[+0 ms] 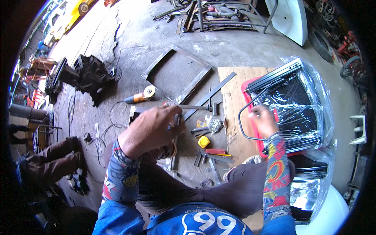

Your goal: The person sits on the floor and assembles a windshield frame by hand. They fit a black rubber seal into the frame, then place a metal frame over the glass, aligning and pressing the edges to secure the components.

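My left hand is closed, thumb and fingers curled together at the centre; a bit of blue shows between them. By its fingertips runs a metal bar with a crosspiece at its end, like a bar clamp; I cannot tell whether the hand grips it. My right hand is slightly blurred, its fingers pinched near a bent black rod. What they hold is too small to name. The rod belongs to a plastic-wrapped black seat frame with slide rails, on a red piece over cardboard.
A rectangular metal frame, a flat bar, an angle grinder with a cord, and a yellow tape measure lie on the floor. An engine block stands left. Another person's legs are at far left.
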`<state>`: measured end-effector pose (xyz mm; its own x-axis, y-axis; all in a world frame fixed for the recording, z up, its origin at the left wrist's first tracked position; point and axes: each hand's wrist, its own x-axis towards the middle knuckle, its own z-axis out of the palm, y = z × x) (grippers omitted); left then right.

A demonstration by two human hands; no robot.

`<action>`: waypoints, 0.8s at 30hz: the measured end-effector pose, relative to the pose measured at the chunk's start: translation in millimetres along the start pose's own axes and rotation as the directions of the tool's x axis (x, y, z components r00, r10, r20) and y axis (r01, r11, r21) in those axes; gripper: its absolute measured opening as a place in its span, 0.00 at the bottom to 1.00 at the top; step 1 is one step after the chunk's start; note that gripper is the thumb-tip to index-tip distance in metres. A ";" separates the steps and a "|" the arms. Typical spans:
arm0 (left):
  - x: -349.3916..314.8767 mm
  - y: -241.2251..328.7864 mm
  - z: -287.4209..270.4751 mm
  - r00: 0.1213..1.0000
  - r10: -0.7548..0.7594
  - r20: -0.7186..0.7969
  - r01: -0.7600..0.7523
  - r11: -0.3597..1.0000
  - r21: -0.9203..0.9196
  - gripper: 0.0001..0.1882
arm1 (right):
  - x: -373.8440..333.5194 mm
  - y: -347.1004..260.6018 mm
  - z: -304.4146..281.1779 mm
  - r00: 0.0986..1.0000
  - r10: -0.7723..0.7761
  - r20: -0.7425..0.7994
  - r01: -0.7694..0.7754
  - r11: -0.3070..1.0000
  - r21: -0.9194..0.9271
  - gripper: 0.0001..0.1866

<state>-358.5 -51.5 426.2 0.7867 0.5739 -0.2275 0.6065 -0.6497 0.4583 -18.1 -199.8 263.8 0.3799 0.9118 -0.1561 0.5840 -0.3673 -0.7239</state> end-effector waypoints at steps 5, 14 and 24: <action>43.3 30.0 21.2 0.967 0.014 0.255 -0.011 1.000 -0.014 0.20 | -2.4 -25.0 13.0 0.919 -0.033 0.392 0.076 0.993 -0.095 0.22; 76.0 45.9 13.6 0.999 -0.003 0.032 -0.001 0.995 0.098 0.17 | 29.1 -20.3 -25.9 0.982 -0.003 0.189 0.030 0.990 -0.136 0.22; -13.1 -88.7 -12.3 0.856 -0.235 -0.460 -0.376 0.328 -0.867 0.25 | 9.9 -39.0 -3.9 0.932 -0.202 0.299 0.209 0.978 0.010 0.22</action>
<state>-424.0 4.8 399.1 0.4783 0.8732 0.0931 -0.1969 0.0034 0.9804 -34.3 -177.2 293.2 0.0214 0.9795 -0.2003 0.6434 -0.1669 -0.7471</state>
